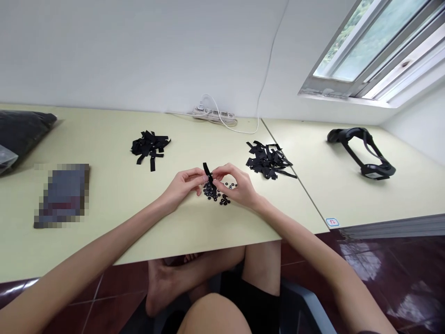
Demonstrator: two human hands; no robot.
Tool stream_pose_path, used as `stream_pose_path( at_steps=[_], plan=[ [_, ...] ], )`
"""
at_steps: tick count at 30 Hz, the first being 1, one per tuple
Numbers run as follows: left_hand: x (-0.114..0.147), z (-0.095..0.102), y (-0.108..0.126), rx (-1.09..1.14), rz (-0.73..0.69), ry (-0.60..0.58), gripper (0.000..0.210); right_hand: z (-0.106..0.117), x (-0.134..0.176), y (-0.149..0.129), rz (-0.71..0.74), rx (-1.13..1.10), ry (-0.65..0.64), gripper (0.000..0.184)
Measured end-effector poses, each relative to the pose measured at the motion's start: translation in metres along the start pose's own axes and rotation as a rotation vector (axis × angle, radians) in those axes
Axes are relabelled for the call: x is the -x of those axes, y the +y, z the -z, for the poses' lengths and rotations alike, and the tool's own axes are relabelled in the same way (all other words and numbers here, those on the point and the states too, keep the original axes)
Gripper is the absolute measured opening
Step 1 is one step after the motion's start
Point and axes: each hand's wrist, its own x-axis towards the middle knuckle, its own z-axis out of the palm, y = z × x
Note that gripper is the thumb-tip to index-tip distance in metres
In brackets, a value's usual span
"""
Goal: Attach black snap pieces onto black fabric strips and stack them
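Observation:
Between my two hands is a short black fabric strip point(207, 172), held upright over the table. My left hand point(186, 185) pinches its left side with thumb and fingers. From the right, my right hand point(239, 183) grips the same strip between thumb and forefinger; whether a small part is also in these fingers is hidden. Just below and behind the fingers lie several small dark round pieces with holes point(224, 200), like snap buttons or washers. A heap of black strips point(149, 146) lies to the left, and another pile of black strips point(266, 160) lies to the right.
A white power strip point(213, 114) with a cable rests against the wall. A black headset-like strap point(363, 153) sits on the right table. At left are a blurred dark flat item point(64, 195) and a black bag point(24, 134). The table's front edge point(198, 252) is near my legs.

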Motion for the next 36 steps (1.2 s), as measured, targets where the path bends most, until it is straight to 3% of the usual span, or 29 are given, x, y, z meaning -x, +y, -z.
stream_pose_path(
  at_steps=[4,8,10,17,20,24,29,36],
  plan=[
    [0.002,-0.004,0.006,0.061,0.028,0.061,0.031,-0.002,0.0,0.001,0.022,-0.053,0.025,0.018],
    [0.004,-0.006,0.008,0.078,0.064,0.033,0.038,-0.002,0.0,0.004,0.084,-0.014,-0.011,0.02],
    [0.005,-0.008,0.007,0.065,0.07,0.026,0.04,-0.001,0.0,0.003,0.048,-0.051,-0.014,0.02],
    [0.013,-0.014,0.006,-0.216,-0.219,0.151,0.032,0.002,-0.003,-0.001,-0.135,-0.172,-0.039,0.017],
    [0.013,-0.015,0.006,-0.284,-0.278,0.133,0.027,0.003,-0.003,0.001,-0.106,-0.124,-0.002,0.006],
    [0.007,-0.013,0.0,-0.187,-0.214,0.082,0.032,0.005,-0.001,0.004,-0.01,0.018,0.068,0.011],
    [0.003,-0.012,-0.007,-0.084,-0.175,-0.011,0.033,0.004,0.001,0.004,0.071,0.107,0.049,0.012],
    [0.01,-0.009,0.003,-0.274,-0.291,-0.009,0.021,-0.001,0.002,0.004,0.103,0.117,0.036,0.012]
  ],
)
